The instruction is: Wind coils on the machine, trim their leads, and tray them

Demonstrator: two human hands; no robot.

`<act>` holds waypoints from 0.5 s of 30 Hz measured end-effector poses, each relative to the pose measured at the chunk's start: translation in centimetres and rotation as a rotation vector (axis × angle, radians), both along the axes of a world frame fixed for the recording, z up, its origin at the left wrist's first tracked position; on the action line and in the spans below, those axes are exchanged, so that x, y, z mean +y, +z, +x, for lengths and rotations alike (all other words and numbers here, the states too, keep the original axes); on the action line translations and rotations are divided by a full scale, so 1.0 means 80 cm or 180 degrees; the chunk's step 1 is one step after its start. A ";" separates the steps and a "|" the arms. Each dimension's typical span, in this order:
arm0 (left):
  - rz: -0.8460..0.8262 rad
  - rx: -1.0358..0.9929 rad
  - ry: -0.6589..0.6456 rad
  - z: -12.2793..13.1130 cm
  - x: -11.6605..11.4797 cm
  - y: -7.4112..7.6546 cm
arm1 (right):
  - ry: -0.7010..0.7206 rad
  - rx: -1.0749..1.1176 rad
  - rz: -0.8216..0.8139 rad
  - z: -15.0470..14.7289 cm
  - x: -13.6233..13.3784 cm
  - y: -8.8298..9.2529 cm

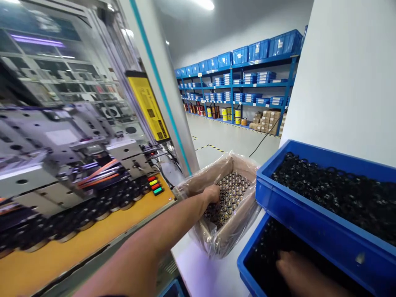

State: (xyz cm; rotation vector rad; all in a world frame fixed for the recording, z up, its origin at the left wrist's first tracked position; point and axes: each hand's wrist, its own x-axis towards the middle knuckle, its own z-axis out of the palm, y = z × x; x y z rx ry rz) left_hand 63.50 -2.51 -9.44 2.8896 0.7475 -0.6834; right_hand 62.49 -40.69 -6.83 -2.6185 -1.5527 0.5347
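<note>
My left hand (pixel 212 193) reaches into a plastic-lined cardboard box (pixel 216 237) full of small shiny metal parts (pixel 231 194). Its fingers dip down among the parts and are hidden. My right hand (pixel 301 274) lies inside the lower blue bin (pixel 247 264), among small black ring-shaped parts. It is blurred and its fingers do not show clearly. A second blue bin (pixel 312 222) stacked above and behind it holds many black rings (pixel 334 189).
At my left a machine (pixel 62 136) stands behind a clear guard, with a yellow worktop (pixel 93 239), a row of dark round parts (pixel 77 214) and coloured buttons (pixel 155 185). Blue shelving (pixel 241 82) with bins lines the far wall. A white wall (pixel 346 74) rises at right.
</note>
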 end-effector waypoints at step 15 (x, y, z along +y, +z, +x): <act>-0.0063 -0.0425 0.0171 0.000 -0.016 0.026 | 0.0126 0.0097 -0.0437 -0.010 0.017 0.050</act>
